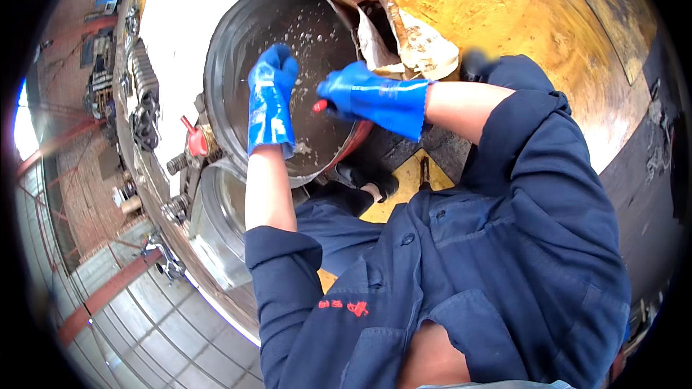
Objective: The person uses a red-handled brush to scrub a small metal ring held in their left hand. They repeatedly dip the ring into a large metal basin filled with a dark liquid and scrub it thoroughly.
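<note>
Both my hands wear long blue rubber gloves and are over a large round drum (214, 65) of murky, bubbly liquid. My left hand (274, 90) is closed above the middle of the liquid, its fingers curled; what they hold, if anything, is hidden. Coming in from the right, my right hand (360, 92) is closed around an object with a red end (320, 106) that sticks out below the fist. The rest of that object is covered by the glove. The two hands are a little apart.
A crumpled, stained white sack (425, 50) lies against the drum's far right rim. Left of the drum are a red-handled part (195, 140) and greasy metal parts (144, 94). A metal container (220, 223) stands nearer me. My shoe (378, 179) is beside a yellow panel (404, 187).
</note>
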`<state>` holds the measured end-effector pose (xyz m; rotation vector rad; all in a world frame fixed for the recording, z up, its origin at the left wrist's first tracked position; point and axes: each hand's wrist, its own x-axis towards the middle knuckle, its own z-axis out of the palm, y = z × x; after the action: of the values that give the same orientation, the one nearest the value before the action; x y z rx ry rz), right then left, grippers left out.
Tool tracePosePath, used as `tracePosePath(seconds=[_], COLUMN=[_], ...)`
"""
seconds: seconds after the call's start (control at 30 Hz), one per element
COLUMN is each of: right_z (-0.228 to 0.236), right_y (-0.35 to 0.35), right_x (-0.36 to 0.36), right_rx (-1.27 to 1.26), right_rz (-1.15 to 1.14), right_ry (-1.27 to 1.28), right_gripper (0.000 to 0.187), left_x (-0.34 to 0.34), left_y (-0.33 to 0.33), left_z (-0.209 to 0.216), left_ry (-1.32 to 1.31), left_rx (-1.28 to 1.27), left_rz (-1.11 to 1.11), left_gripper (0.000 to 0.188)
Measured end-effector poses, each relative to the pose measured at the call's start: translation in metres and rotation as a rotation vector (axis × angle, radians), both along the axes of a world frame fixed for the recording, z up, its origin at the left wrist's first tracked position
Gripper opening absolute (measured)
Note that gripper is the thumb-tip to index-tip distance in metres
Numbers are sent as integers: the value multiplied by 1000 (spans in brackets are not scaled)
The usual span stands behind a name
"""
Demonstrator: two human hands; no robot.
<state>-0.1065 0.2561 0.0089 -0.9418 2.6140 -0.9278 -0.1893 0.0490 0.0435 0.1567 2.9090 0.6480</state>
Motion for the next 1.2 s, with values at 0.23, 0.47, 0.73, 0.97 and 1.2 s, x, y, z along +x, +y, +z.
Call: tracePosePath(seconds=[0.23, 0.47, 0.73, 0.97, 1.2], right_z=[-2, 7, 13, 5, -1], right_y=[2, -5, -4, 0, 0], right_x=[-9, -11, -14, -14, -14], right_rx=[-23, -50, -41, -69, -78], right_rz=[-146, -165, -155, -163, -167], right_ry=[-41, -56, -98, -35, -16], right_gripper=[22, 28, 26, 24, 23], left_x=[100, 135, 140, 151, 129], left_y=[-55, 7, 19, 20, -29], left_z=[-78, 2, 34, 14, -82], left_ry=[-752, -724, -727, -904, -708], left_rx=[98, 161, 143, 575, 406], left_rz=[177, 442, 597, 471, 128], left_gripper=[51, 49, 48, 40, 30])
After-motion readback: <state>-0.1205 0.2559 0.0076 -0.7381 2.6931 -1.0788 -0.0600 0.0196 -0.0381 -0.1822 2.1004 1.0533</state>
